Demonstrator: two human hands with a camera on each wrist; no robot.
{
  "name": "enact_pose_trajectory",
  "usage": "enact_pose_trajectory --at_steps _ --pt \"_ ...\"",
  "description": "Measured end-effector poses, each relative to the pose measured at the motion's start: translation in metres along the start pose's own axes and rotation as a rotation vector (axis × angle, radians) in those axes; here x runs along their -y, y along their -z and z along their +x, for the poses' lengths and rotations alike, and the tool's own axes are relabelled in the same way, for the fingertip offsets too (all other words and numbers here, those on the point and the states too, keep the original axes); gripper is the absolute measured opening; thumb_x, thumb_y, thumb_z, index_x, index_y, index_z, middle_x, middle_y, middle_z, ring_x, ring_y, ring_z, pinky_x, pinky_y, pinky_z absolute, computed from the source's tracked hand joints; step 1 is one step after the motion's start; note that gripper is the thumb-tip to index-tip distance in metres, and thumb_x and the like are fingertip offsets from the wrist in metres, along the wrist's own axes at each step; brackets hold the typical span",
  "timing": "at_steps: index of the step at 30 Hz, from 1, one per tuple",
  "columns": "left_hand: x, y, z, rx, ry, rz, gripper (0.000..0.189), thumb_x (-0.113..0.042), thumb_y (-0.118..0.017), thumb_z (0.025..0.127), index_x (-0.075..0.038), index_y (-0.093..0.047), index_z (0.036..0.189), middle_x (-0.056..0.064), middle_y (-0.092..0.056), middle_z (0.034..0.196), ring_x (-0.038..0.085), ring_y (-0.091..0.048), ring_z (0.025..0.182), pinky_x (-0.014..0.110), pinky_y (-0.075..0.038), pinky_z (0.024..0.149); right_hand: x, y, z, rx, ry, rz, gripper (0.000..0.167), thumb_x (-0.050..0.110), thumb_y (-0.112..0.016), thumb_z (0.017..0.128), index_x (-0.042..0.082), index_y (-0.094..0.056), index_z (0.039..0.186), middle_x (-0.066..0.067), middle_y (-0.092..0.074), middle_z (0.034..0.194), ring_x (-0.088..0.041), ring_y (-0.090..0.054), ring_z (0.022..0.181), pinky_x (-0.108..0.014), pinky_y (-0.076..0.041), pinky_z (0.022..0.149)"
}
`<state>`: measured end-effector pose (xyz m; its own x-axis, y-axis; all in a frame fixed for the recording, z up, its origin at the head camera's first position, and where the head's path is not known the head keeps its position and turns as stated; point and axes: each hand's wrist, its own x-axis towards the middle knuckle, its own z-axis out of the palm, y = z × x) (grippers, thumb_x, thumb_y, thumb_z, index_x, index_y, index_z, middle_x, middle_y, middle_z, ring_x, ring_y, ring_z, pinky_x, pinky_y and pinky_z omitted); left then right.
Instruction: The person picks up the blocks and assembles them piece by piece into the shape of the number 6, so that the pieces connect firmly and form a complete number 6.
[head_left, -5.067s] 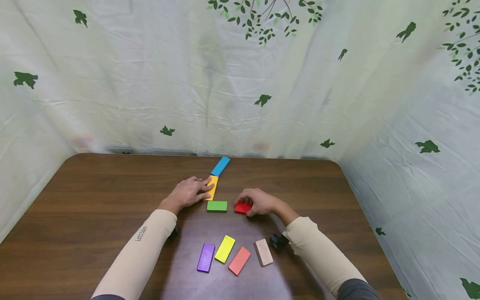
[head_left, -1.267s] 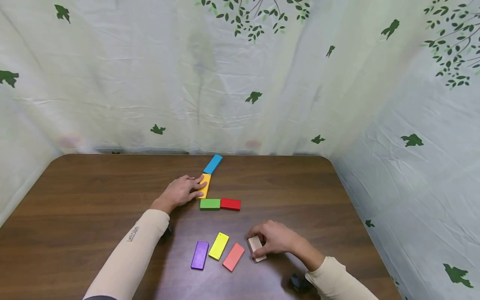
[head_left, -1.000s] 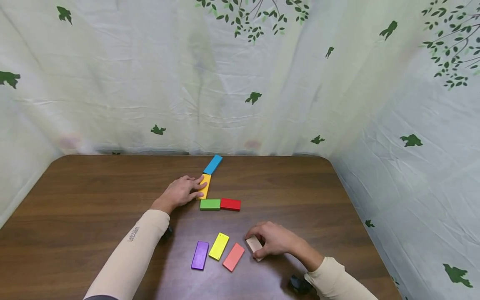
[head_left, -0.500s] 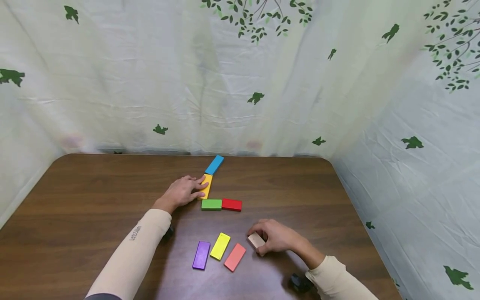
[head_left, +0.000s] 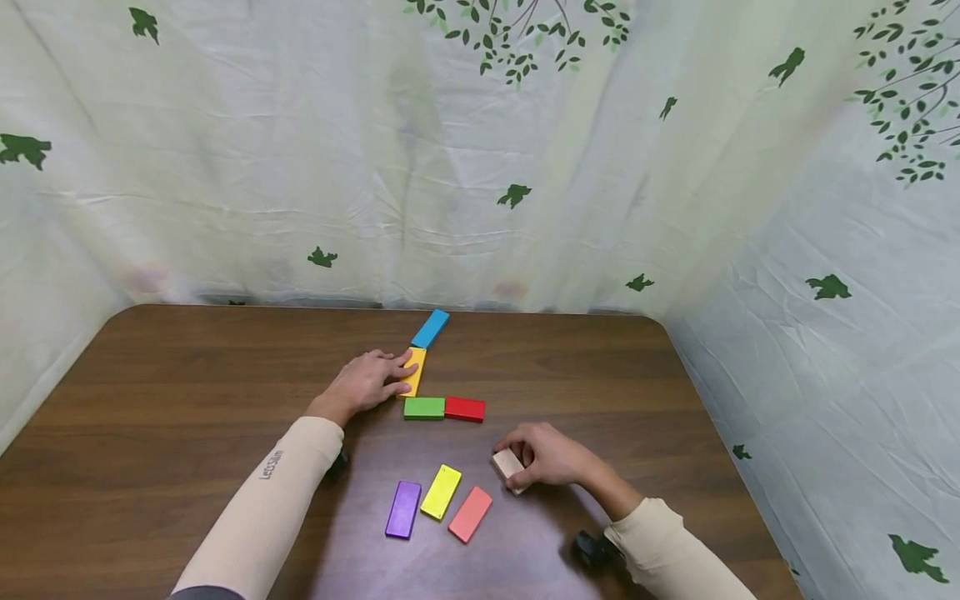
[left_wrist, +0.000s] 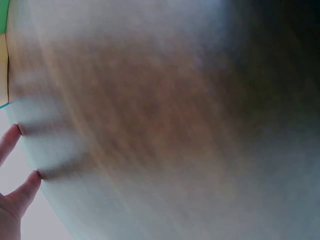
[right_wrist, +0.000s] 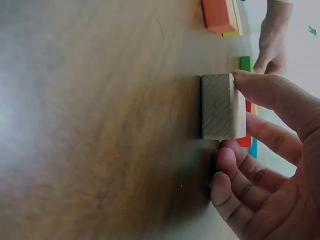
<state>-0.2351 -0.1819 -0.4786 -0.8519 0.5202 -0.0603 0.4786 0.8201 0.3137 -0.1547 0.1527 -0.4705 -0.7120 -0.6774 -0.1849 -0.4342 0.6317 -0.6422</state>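
My right hand point(head_left: 551, 454) grips a plain wooden block point(head_left: 508, 468) between thumb and fingers, low over the table; the right wrist view shows the block's grained end point(right_wrist: 217, 106) beside the thumb. My left hand point(head_left: 367, 383) lies flat with its fingers spread, fingertips resting on an orange-yellow block point(head_left: 416, 367). A blue block point(head_left: 431, 328) meets that block's far end at a slant. Just below its near end lies a green block point(head_left: 424, 408), end to end with a red block point(head_left: 465, 409).
Nearer the body, a purple block point(head_left: 403, 510), a yellow block point(head_left: 441, 492) and a coral block point(head_left: 470, 515) lie apart on the brown wooden table point(head_left: 225, 367). A white curtain point(head_left: 300, 167) with leaf prints hangs behind the table's far edge.
The red block, earlier in my right hand, now lies against the green one. My right hand has since taken the plain block and shifted it slightly away from the body. The left hand stays put.
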Motion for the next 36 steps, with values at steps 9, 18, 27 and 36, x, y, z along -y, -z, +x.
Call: enact_pose_trajectory --at_steps 9,18,27,36 --pt "0.000 0.000 0.000 0.008 0.002 0.006 0.049 -0.033 -0.061 0.094 -0.014 -0.052 0.138 0.010 -0.041 0.149 0.041 -0.044 0.126 0.058 -0.037 0.099 -0.006 0.003 0.014 -0.035 -0.044 0.011 0.042 0.024 -0.084 0.075 0.012 -0.070 0.112 0.005 -0.054 0.077 -0.009 -0.050 0.069 -0.022 -0.042 0.059" --pt "-0.001 0.001 -0.001 0.008 0.011 -0.004 0.049 -0.033 -0.061 0.093 -0.014 -0.053 0.138 0.009 -0.041 0.149 0.042 -0.044 0.127 0.059 -0.036 0.100 -0.009 0.008 0.025 -0.072 -0.064 0.020 0.041 0.026 -0.084 0.076 0.011 -0.070 0.112 0.003 -0.055 0.079 -0.010 -0.050 0.070 -0.024 -0.042 0.061" --pt "-0.001 0.000 -0.001 -0.008 -0.013 0.002 0.049 -0.032 -0.063 0.093 -0.012 -0.054 0.136 0.011 -0.043 0.147 0.042 -0.046 0.125 0.058 -0.037 0.099 -0.014 0.011 0.036 -0.122 -0.083 0.025 0.039 0.028 -0.083 0.076 0.011 -0.069 0.109 0.002 -0.055 0.077 -0.011 -0.049 0.068 -0.024 -0.041 0.059" --pt "0.001 -0.001 -0.001 -0.013 -0.029 0.012 0.049 -0.032 -0.063 0.093 -0.012 -0.054 0.136 0.011 -0.043 0.147 0.041 -0.047 0.123 0.057 -0.039 0.098 -0.014 0.014 0.044 -0.141 -0.085 0.036 0.042 0.027 -0.084 0.075 0.008 -0.069 0.109 0.001 -0.055 0.077 -0.010 -0.048 0.065 -0.022 -0.040 0.056"
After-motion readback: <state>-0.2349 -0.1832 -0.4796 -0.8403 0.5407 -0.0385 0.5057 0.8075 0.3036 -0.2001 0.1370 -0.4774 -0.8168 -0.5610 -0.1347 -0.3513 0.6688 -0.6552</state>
